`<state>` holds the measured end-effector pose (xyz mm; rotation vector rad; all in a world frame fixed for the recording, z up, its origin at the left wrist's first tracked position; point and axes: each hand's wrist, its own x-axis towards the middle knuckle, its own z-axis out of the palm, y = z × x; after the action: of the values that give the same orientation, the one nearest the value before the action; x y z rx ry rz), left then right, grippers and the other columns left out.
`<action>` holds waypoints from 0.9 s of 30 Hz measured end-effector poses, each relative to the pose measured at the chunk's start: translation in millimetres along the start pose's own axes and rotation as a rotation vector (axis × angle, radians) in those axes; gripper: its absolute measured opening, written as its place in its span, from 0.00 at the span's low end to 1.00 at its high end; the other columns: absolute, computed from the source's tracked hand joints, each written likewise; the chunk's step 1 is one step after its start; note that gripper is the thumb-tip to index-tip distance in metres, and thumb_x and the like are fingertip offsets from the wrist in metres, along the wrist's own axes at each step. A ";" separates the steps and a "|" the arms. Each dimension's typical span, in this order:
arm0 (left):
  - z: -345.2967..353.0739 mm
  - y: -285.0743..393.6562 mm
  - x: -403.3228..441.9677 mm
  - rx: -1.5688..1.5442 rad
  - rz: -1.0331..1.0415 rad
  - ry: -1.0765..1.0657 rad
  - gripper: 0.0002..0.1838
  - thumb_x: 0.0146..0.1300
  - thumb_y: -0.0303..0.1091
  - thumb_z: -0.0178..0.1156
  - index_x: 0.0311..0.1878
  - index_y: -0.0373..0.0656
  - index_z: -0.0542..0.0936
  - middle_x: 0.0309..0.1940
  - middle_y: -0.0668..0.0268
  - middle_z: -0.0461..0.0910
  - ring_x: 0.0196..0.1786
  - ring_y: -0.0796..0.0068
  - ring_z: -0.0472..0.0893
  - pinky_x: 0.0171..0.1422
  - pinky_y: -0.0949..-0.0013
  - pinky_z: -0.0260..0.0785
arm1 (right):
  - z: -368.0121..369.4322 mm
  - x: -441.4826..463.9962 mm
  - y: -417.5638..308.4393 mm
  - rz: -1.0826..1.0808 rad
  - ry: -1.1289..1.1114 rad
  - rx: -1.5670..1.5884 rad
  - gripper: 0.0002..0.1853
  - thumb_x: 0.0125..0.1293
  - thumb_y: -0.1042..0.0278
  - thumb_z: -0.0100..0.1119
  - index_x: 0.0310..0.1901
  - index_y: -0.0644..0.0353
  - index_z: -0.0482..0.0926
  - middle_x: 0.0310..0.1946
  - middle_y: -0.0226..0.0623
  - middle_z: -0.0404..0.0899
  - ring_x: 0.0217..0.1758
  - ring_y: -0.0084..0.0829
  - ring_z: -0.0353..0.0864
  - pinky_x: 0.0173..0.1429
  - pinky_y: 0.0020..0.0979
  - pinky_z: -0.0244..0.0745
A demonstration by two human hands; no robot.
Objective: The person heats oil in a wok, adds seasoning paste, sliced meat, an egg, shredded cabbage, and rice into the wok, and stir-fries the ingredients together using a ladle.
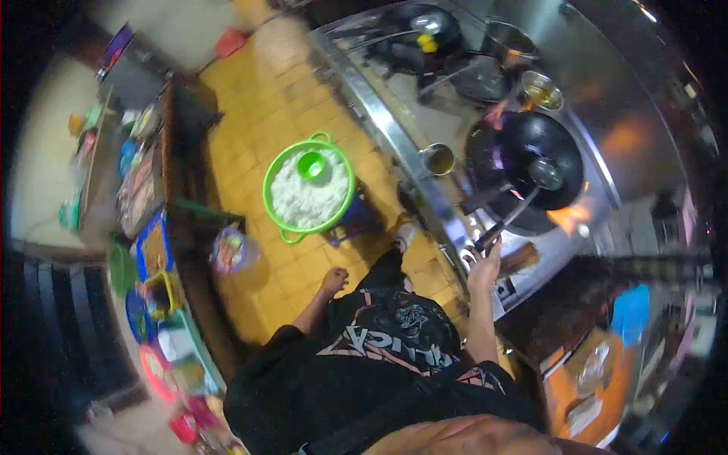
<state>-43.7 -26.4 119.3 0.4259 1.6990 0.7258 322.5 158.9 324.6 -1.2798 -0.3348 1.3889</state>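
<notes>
My right hand (485,267) is closed round the dark handle of a metal ladle (546,174), whose bowl lies inside a black wok (531,144) on the stove. Orange flames show at the wok's lower right edge. Down at my left side hangs my left hand (335,280), its fingers curled, near a green basin (349,199) of white rice-like food (303,197). A small green bowl (312,165) rests on that food. Nothing can be made out in the left hand.
A second wok (417,38), a pot (509,39) and a small metal bowl (438,159) stand on the stove. An orange board (584,387) lies at the lower right. Trays and containers crowd the left counter, including a blue tray (155,246).
</notes>
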 end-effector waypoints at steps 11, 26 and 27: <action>-34.7 -194.2 -171.2 0.391 -0.214 0.336 0.18 0.54 0.45 0.60 0.38 0.39 0.81 0.36 0.56 0.82 0.40 0.64 0.81 0.45 0.62 0.72 | -154.4 117.8 262.0 -0.129 -0.604 -2.223 0.42 0.56 0.49 0.57 0.62 0.74 0.55 0.56 0.58 0.63 0.61 0.52 0.64 0.65 0.42 0.60; -48.2 -288.1 -332.0 -0.167 -0.295 0.678 0.18 0.50 0.45 0.60 0.37 0.40 0.80 0.32 0.58 0.81 0.34 0.61 0.80 0.41 0.63 0.72 | -66.5 57.7 305.8 0.954 -0.802 -1.394 0.15 0.65 0.51 0.49 0.40 0.54 0.73 0.15 0.27 0.69 0.17 0.29 0.71 0.21 0.32 0.68; -56.5 -315.0 -330.9 -0.198 -0.249 0.693 0.19 0.51 0.45 0.60 0.41 0.40 0.79 0.35 0.58 0.81 0.36 0.61 0.80 0.43 0.64 0.72 | -64.8 39.7 342.9 0.859 -0.834 -1.451 0.16 0.64 0.50 0.48 0.40 0.55 0.74 0.21 0.29 0.72 0.23 0.29 0.72 0.27 0.34 0.71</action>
<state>16.2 -480.9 160.2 -0.2089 2.2401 0.9049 205.3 59.7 8.7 -1.9962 -1.7565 2.5612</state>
